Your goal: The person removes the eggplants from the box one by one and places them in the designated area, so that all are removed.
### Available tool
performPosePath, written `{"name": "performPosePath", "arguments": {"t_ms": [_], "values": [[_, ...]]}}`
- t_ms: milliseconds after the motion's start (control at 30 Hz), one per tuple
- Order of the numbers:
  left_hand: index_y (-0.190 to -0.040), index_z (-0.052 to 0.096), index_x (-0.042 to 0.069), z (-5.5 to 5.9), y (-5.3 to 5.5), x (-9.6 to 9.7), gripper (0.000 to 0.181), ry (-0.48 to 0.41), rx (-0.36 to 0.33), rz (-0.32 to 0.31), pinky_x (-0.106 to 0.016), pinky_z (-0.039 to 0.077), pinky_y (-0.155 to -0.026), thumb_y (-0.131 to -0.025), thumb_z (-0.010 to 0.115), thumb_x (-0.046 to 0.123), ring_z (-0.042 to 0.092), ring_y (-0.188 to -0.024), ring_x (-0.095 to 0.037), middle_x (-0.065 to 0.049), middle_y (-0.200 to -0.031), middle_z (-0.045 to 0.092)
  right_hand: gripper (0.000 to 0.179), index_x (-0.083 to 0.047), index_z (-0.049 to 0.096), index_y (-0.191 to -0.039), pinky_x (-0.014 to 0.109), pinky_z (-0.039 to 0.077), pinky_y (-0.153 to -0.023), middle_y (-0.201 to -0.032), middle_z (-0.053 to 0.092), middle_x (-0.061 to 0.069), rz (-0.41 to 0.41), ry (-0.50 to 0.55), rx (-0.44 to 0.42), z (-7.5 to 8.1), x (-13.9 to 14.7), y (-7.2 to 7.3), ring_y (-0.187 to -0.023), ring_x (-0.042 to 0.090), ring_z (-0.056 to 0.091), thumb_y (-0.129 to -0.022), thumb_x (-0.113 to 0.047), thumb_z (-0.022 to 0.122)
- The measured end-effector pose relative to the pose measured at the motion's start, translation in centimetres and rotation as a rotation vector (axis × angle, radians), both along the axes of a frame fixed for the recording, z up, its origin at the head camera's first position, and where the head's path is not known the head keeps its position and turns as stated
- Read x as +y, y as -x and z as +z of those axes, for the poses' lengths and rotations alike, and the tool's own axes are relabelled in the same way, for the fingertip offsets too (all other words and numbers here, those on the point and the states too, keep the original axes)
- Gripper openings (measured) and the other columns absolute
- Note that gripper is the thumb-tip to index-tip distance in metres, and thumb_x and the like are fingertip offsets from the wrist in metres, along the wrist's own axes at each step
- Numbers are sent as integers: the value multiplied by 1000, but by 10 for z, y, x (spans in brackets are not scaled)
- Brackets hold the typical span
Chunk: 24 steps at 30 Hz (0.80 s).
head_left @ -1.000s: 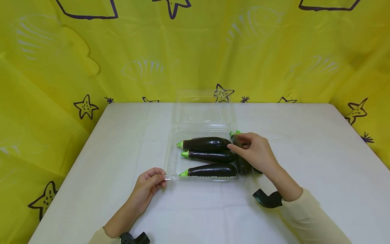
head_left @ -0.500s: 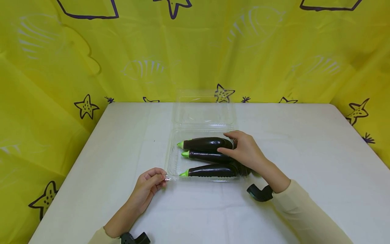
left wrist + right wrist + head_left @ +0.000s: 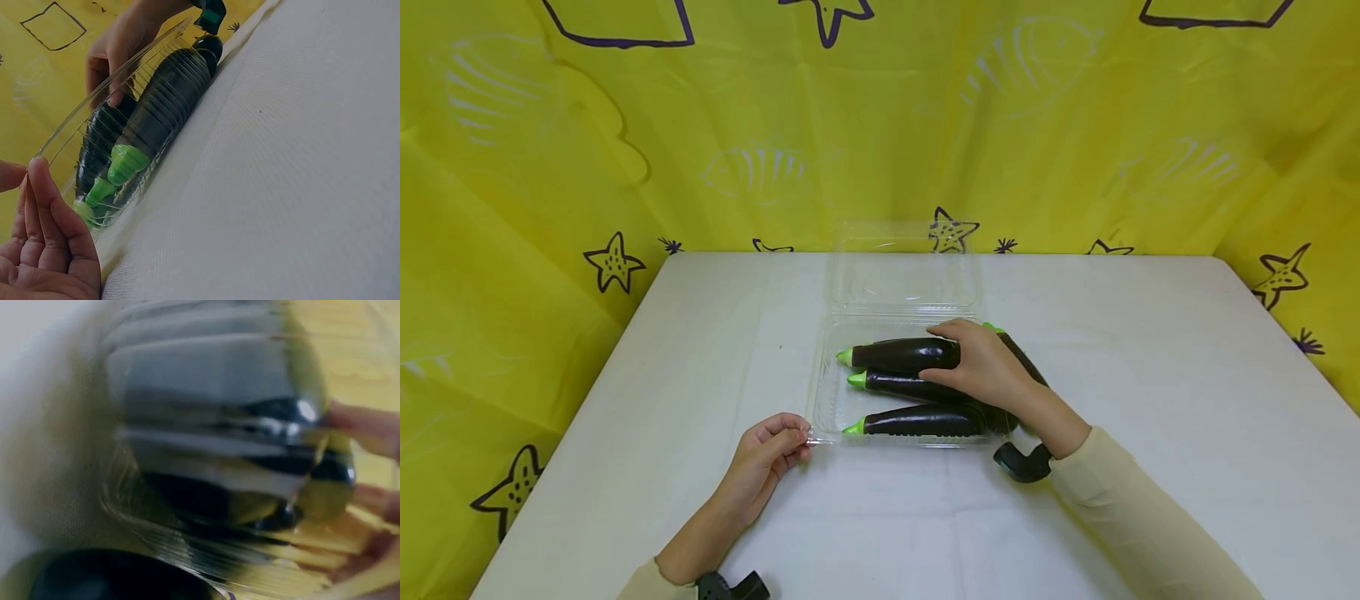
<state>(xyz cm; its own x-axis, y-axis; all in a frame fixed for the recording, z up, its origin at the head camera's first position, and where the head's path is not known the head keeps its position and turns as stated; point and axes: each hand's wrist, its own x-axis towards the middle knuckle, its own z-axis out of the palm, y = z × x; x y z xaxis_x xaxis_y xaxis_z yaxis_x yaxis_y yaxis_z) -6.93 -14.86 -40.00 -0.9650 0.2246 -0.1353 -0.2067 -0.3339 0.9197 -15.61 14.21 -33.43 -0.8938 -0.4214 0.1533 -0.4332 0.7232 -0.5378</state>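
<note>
A clear plastic clamshell box (image 3: 827,408) stands with its lid thrown back. Several dark eggplants lie side by side in it, green stems to the left, the nearest eggplant (image 3: 917,419) along the front wall. My left hand (image 3: 767,454) pinches the box's front-left rim between thumb and fingers. From the right, my right hand (image 3: 985,367) reaches in with thumb and fingers spread about the rear eggplant (image 3: 902,355); its fingertips (image 3: 350,415) are at the eggplants in the right wrist view, which is blurred. The forearm partly covers another eggplant (image 3: 1022,358) right of the box.
The raised transparent lid (image 3: 902,271) leans back toward a yellow curtain (image 3: 880,125) printed with starfish. A white cloth (image 3: 1150,375) covers the table. Each wrist wears a black camera mount, the right mount (image 3: 1024,462) close to the box's front-right corner.
My right hand has moved left from the box's right side onto the eggplants, its thumb and forefinger farther apart. The eggplant right of the box shows more. My left hand has stayed put.
</note>
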Motion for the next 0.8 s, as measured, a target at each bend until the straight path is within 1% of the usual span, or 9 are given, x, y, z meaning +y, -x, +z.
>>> {"name": "performPosePath", "arguments": {"t_ms": [233,500,633,800], "values": [[-83,58,6,0,0,0,12,2,-2,-6,-20,47,-64,-87,49,-1,54,-67,-10,-2,-78,58,62,0,56,-122,43,41,-91,-120,55,15,56,-23,7,-4,-3,4,-110,30,51,-73,-31,77],[-83,59,7,-1,1,-1,15,-11,6,-15,-20,47,-64,-88,48,-1,54,-67,-9,-1,-78,58,58,-1,57,-121,42,43,-88,-118,57,14,82,-22,37,-9,-5,6,-107,29,53,-74,-29,76],[-82,59,7,-1,2,-1,15,-9,6,-13,-20,47,-64,-87,48,-1,54,-67,-9,-1,-77,58,55,0,58,-120,41,43,-88,-116,59,14,71,6,47,-10,-5,6,-107,28,53,-75,-25,76],[-82,59,8,0,1,-1,14,-7,2,-11,-20,47,-63,-87,49,-1,54,-66,-9,-1,-77,58,55,-1,58,-119,43,42,-90,-117,59,14,18,46,36,-7,-2,2,-109,30,53,-74,-25,77]]}}
